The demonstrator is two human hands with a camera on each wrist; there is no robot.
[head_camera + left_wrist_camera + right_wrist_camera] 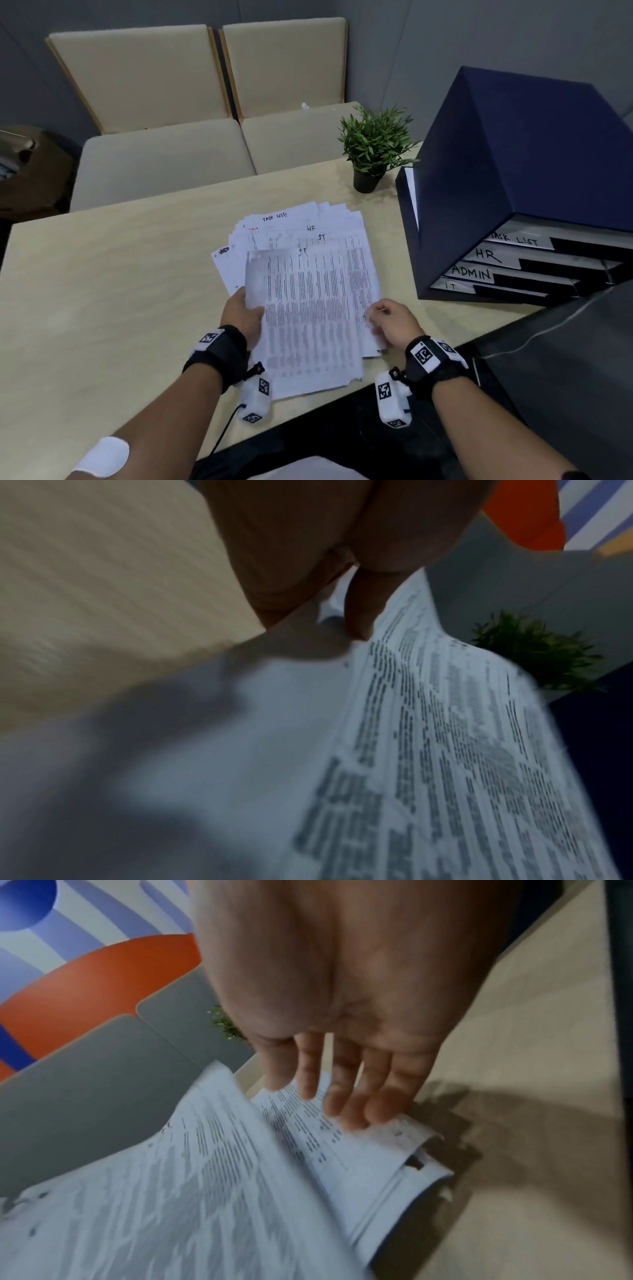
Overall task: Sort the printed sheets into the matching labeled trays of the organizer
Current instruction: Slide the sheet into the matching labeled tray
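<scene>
The left hand [244, 317] pinches the left edge of the top sheet [308, 318] and lifts it off the pile of printed sheets [291, 240], while the right hand [394, 322] lies with relaxed, nearly straight fingers on the pile's right edge, gripping nothing. Sorting looks barely begun: most sheets lie fanned on the table [102, 274], well left of the organizer [513, 164], whose trays seem mostly empty. The lifted sheet's long axis runs away from the person, header end farthest.
</scene>
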